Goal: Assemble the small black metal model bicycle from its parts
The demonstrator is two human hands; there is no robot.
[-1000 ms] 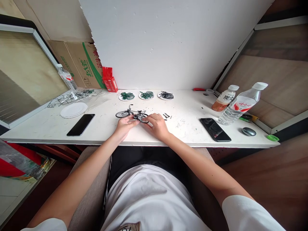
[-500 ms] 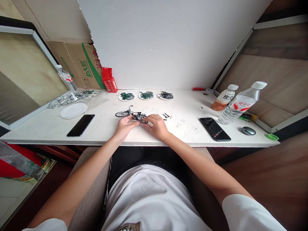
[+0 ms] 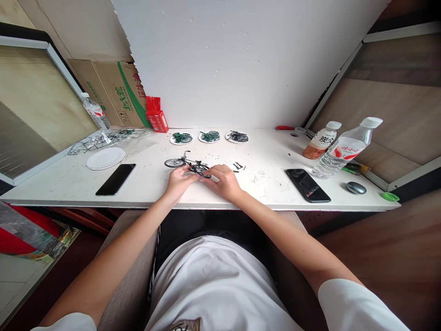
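Near edge of white table (image 3: 262, 197): L hand (image 3: 178, 183) palm up, fingers part-curled, thumb & fingers pinching small black model bike (image 3: 189, 162). R hand (image 3: 223, 181) palm down, fingers bent close tog. at rear wheel; gripping or only touching, can't tell. Bike sits btwn hands, front wheel & handlebar pointing L, held just above or on table (contact unclear). Prob. L steadies frame so R fingertips get at rear end.

Beyond R hand: loose black bits (image 3: 237, 166), likely kept there for easy reach. Phones (image 3: 116, 179) lie either side, well apart from hands, presumably out of the way.

Far: small white dishes (image 3: 208, 142) in a row w/ parts, likely to keep sets separate. Red box (image 3: 157, 115) by carton (image 3: 113, 92).

Counts: bike in hand 1; phones 2; dishes w/ parts 3 (2 green-ish, 1 black); bottles (image 3: 344, 151) 3 (2 R, 1 L); red box 1; carton 1; loose bits, several, too small to count.
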